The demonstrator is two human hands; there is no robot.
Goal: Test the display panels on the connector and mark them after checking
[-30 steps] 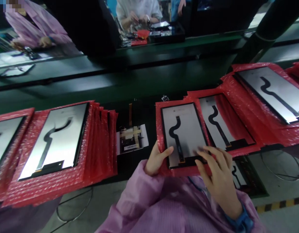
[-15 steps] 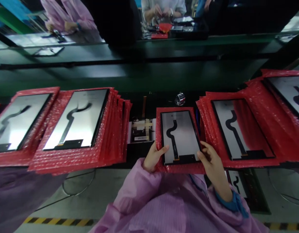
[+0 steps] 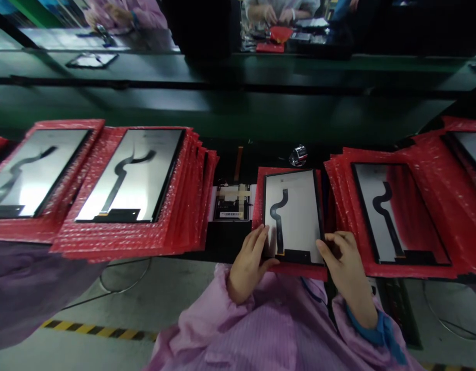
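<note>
An LCD display panel [image 3: 299, 211] with a curved black ribbon cable lies on a red bubble-wrap sleeve [image 3: 295, 270] in front of me. My left hand [image 3: 248, 265] rests at its lower left corner, fingers stretched along the edge and thumb apart near the bottom edge. On the other side, my right hand [image 3: 344, 263] pinches the lower right edge, thumb on top and fingers curled, their tips partly hidden. A circuit assembly [image 3: 232, 202] with tape and a barcode label sits left of the panel. Behind the panel stands a small shiny metal counter-like object [image 3: 298, 155].
Stacks of red bubble-wrap sleeves topped by panels stand on the left [image 3: 125, 180] and right [image 3: 396, 216]. A dark green rail [image 3: 222, 118] runs across behind. Beyond it, other people's hands work at a bench. A purple sleeve [image 3: 32, 293] shows at lower left.
My left hand has shifted from gripping the left edge, thumb on top, to lying with fingers along the lower left corner. My right hand stays on the right edge. The view has shifted slightly.
</note>
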